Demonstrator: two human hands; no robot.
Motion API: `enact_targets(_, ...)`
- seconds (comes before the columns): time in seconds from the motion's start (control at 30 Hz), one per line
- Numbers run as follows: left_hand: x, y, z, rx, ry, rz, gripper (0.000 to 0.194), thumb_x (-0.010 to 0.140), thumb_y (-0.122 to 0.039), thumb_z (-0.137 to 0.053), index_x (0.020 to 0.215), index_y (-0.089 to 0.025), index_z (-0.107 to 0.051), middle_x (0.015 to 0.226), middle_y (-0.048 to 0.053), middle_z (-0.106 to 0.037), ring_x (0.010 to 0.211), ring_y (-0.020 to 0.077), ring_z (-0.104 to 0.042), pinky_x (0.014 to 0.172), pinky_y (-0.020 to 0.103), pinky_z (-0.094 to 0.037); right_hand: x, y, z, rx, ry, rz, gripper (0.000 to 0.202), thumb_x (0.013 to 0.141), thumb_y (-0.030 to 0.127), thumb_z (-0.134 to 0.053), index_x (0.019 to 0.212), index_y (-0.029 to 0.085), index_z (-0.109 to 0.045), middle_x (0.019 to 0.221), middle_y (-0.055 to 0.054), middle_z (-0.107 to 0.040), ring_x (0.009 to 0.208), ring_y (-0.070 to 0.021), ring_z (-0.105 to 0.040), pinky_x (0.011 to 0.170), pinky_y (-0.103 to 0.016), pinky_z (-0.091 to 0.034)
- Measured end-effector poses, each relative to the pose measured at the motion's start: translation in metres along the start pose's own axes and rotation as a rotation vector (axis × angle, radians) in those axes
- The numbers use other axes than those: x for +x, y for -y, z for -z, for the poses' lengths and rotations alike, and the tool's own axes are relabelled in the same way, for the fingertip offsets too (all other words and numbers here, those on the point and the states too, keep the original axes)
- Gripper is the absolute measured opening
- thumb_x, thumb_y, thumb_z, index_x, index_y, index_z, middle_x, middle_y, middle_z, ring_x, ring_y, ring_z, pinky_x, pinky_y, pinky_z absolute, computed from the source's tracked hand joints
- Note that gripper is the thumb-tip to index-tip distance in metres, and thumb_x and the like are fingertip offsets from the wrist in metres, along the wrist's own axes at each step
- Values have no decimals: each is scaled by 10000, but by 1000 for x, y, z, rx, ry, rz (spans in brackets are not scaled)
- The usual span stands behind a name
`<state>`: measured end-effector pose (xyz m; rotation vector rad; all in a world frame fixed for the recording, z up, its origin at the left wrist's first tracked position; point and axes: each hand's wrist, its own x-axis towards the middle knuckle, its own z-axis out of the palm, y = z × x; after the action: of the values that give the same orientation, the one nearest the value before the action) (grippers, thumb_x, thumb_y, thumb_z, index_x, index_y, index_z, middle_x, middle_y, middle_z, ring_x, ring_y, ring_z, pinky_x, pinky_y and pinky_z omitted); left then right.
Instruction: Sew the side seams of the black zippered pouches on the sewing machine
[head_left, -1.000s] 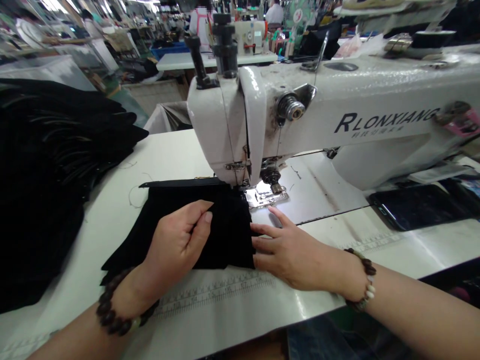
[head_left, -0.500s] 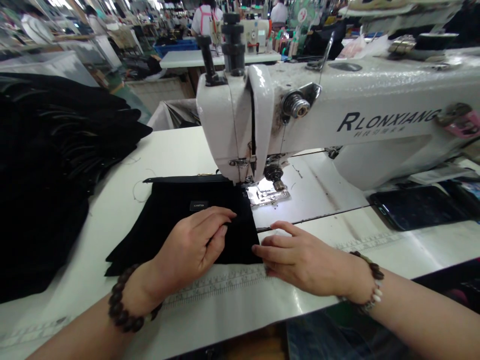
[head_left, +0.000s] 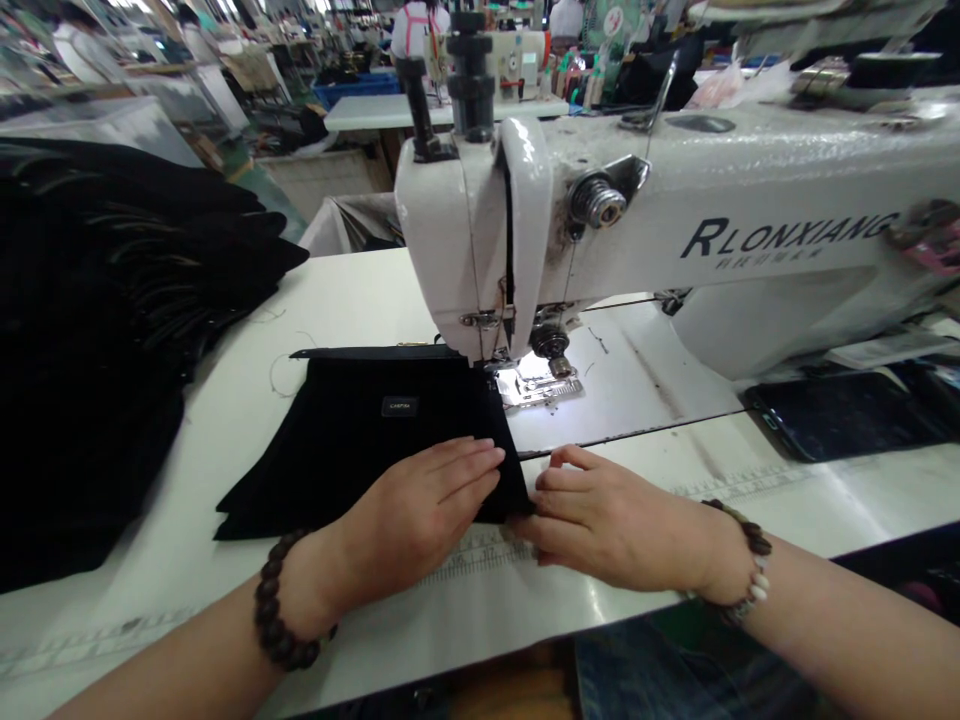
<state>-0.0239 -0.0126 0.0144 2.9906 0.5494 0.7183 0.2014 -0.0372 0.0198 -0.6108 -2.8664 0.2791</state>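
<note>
A black fabric piece [head_left: 345,450] with a small dark label [head_left: 400,406] lies on the white table, its upper right part by the needle area of the white sewing machine [head_left: 472,230]. My left hand [head_left: 427,510] rests flat on the fabric's lower right part, fingers extended and side by side. At the fabric's lower right corner, my right hand [head_left: 607,520] has its fingers bent, with thumb and fingertips pinching the edge. The metal presser foot area [head_left: 540,385] is lit, just right of the fabric.
A large pile of black pieces [head_left: 90,350] covers the table's left side. A dark phone [head_left: 855,415] lies at the right under the machine arm. A printed ruler [head_left: 480,562] runs along the front. Other people and machines are in the background.
My left hand has moved right and slightly down over the fabric, uncovering the label, and its fingers have straightened. My right fingertips have moved a little lower at the corner.
</note>
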Motion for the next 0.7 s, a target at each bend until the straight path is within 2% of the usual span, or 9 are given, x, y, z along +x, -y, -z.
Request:
enact_targets(0.07, -4, 3, 1, -30, 39, -30, 224, 842, -36, -401, 990, -33, -569, 1063, 139, -620, 1026, 218, -563, 902, 348, -489, 0, -1, 0, 22, 3, -3, 198, 913, 273, -414, 967, 149, -559, 904, -48, -596, 802, -161, -484, 787, -329, -327)
enact_targets(0.17, -8, 4, -1, -36, 73, -54, 227, 844, -33, -395, 993, -26, -566, 1067, 149, -615, 1027, 223, -564, 913, 357, -483, 0, -1, 0, 30, 18, -6, 231, 915, 301, -408, 939, 145, -576, 999, -65, -597, 857, -167, -493, 803, -334, -316)
enact_targets(0.4, -5, -6, -10, 14, 54, 9, 231, 863, -66, -392, 1015, -28, -562, 1039, 152, -623, 985, 227, -589, 861, 354, -519, 0, 0, 2, 50, 38, -28, 250, 906, 322, -419, 912, 143, -593, 885, -58, -601, 839, -173, -491, 810, -339, -308)
enact_targets(0.7, -8, -10, -15, -17, 31, -33, 261, 867, -49, -353, 1021, -14, -561, 1071, 158, -614, 1042, 232, -561, 908, 347, -487, -1, 1, 3, 78, 57, -32, 284, 899, 337, -425, 998, 128, -589, 890, -64, -584, 830, -183, -461, 802, -341, -307)
